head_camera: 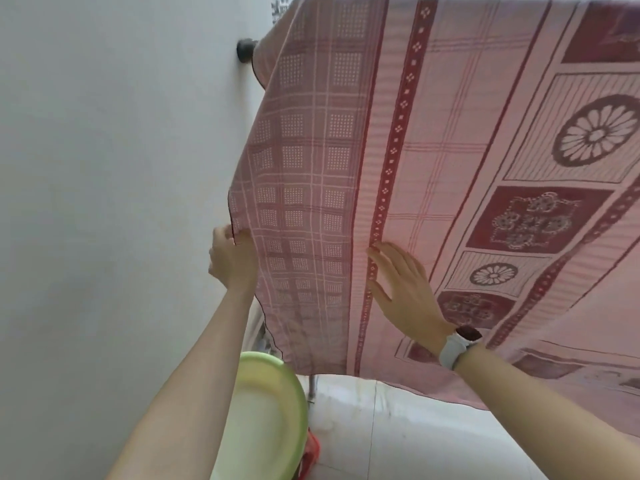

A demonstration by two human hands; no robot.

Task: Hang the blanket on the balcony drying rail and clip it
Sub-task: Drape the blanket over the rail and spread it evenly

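Observation:
A pink blanket [433, 140] with dark red checks, stripes and flower medallions hangs draped from above and fills most of the view. The rail is hidden under it; only its black wall mount [246, 50] shows at the top left. My left hand [232, 258] pinches the blanket's left edge at mid height. Further right, my right hand [405, 289], with a white watch on the wrist, lies flat on the cloth with its fingers spread. No clip is in view.
A white wall [114, 185] runs down the whole left side, close to the blanket's edge. A light green basin [277, 403] stands below my left forearm, with something red [310, 452] beside it. White floor tiles [415, 438] show under the hem.

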